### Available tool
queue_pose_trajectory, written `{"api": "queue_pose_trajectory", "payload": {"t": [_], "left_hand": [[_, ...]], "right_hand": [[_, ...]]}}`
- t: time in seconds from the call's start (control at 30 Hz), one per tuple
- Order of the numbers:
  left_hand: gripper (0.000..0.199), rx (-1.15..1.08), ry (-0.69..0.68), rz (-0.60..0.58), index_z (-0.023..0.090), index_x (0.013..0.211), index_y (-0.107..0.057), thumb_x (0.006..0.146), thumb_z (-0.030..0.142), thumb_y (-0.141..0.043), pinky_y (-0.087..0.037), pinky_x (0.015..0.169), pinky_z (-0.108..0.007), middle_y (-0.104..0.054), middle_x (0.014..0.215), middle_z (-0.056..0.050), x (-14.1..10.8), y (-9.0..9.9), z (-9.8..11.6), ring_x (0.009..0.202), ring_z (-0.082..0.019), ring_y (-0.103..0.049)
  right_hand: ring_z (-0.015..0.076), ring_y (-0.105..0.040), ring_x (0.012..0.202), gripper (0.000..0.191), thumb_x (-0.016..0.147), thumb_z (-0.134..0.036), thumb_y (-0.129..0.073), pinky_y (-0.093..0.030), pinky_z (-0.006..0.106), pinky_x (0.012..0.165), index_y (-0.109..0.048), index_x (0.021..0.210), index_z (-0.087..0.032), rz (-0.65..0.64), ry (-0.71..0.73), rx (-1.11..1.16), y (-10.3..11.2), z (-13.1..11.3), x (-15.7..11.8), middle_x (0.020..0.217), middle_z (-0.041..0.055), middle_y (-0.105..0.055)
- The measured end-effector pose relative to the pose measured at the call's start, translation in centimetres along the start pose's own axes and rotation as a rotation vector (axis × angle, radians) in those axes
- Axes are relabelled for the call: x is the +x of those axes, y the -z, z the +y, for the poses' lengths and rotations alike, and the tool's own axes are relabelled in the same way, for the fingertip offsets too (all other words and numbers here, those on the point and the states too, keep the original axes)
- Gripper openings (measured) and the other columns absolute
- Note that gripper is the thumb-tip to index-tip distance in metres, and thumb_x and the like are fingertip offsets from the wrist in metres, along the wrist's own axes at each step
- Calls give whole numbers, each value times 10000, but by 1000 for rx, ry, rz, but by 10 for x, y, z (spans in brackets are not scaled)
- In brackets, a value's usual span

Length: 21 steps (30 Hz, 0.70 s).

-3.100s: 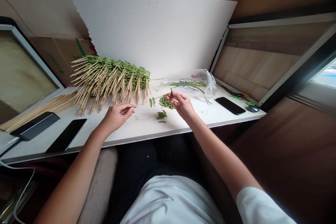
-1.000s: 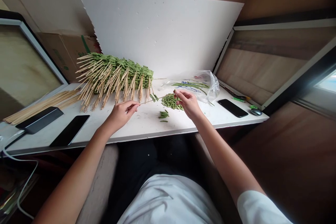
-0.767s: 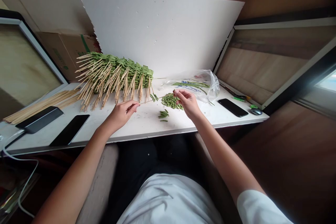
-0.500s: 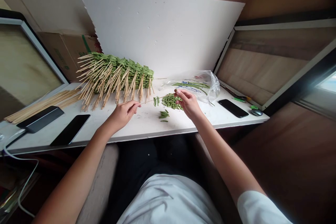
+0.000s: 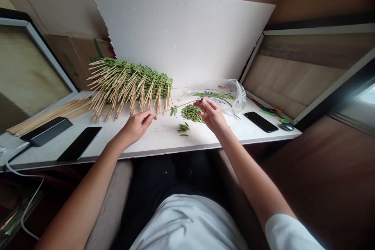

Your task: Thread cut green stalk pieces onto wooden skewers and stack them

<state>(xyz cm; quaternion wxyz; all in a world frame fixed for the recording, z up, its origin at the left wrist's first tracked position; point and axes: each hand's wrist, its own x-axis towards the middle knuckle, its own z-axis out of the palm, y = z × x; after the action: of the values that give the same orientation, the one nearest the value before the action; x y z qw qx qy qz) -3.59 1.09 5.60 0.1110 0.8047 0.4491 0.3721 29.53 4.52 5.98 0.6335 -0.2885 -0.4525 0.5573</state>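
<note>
My left hand (image 5: 137,125) is closed around one end of a thin wooden skewer (image 5: 185,104), which slants up to the right above the table. A few short green bean pieces (image 5: 174,110) are threaded across it near the middle. At its far end my right hand (image 5: 213,116) pinches a green bean piece (image 5: 202,102); whether the tip has pierced it I cannot tell. Below the skewer lie a heap of cut bean pieces (image 5: 191,113) and a smaller cluster (image 5: 183,127) nearer the front edge.
Finished bean skewers (image 5: 137,76) are stacked at the back left, sticks pointing forward. Bare skewers (image 5: 49,115), a dark device (image 5: 47,131) and a phone (image 5: 79,143) lie left. To the right are a plastic bag (image 5: 238,95) with long beans, another phone (image 5: 260,122) and a mouse (image 5: 287,126).
The right hand has shifted slightly right and down, and the bean piece in its fingers shows more clearly. The left hand keeps its hold on the skewer; the view has moved a little.
</note>
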Motion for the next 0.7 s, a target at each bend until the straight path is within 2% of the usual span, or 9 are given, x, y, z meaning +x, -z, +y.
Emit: {"api": "queue_pose_trajectory", "payload": {"t": [0.17, 0.4, 0.7], "left_hand": [[386, -1, 6, -18, 188, 1047, -741, 1104, 477, -490, -484, 694, -267, -731, 840, -20, 0, -1, 0, 672, -159, -620], [420, -9, 14, -20, 180, 1041, -750, 1099, 504, -490, -428, 616, -263, -664, 732, -3, 0, -2, -1, 587, -147, -517], [442, -21, 12, -32, 170, 1065, -757, 1103, 521, -490, -387, 589, -259, -693, 787, -27, -1, -3, -6, 571, -133, -471]], "right_hand": [[170, -732, 932, 448, 658, -552, -999, -557, 235, 648, -799, 955, -283, -26, -19, 24, -2, 3, -1, 981, 4, -788], [239, -753, 1123, 431, 661, -557, -990, -563, 246, 682, -795, 923, -276, -28, -18, -20, -5, 3, -2, 1075, 28, -821], [217, -770, 1049, 375, 695, -539, -976, -533, 244, 662, -803, 892, -270, -35, 2, -27, -6, 6, -2, 1027, 22, -826]]}}
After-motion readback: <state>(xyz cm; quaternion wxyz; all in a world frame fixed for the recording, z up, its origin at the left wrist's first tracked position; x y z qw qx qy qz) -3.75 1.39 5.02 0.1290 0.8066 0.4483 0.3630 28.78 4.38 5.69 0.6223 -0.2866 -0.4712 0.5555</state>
